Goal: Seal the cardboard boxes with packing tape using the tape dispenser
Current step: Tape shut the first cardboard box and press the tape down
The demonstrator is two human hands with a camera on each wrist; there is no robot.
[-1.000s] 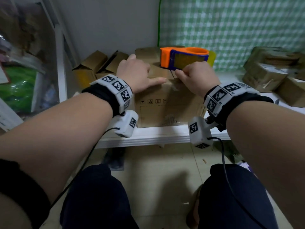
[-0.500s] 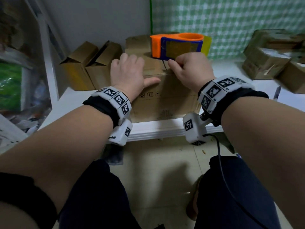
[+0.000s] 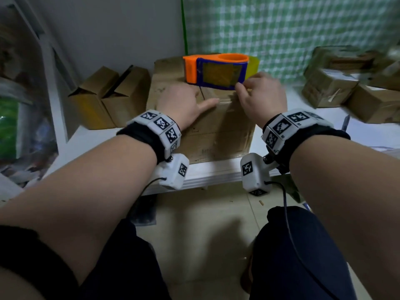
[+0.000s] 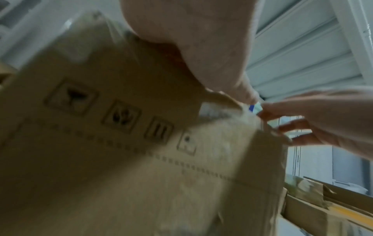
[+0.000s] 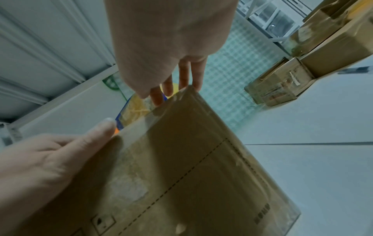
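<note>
A brown cardboard box [image 3: 216,131] stands at the front of a white shelf, with clear tape over its top front edge [image 5: 141,126]. An orange and blue tape dispenser [image 3: 216,71] sits on the back of the box top, with nothing holding it. My left hand [image 3: 184,100] lies flat on the box top, its thumb [image 5: 101,129] stretched along the front edge. My right hand [image 3: 264,98] rests its fingertips [image 5: 159,97] on the box top by the dispenser's near right corner. Its fingers look nearly straight in the right wrist view. The left wrist view is blurred.
Two small open cardboard boxes [image 3: 108,98] stand at the left against the wall. A pile of taped boxes [image 3: 337,83] fills the right of the shelf [image 3: 212,174]. A green checked cloth [image 3: 303,29] hangs behind. My knees are below the shelf edge.
My right hand has slid to the right along the box top, from the middle seam to the dispenser's right corner. My left hand stays flat on the box. The dispenser has not moved.
</note>
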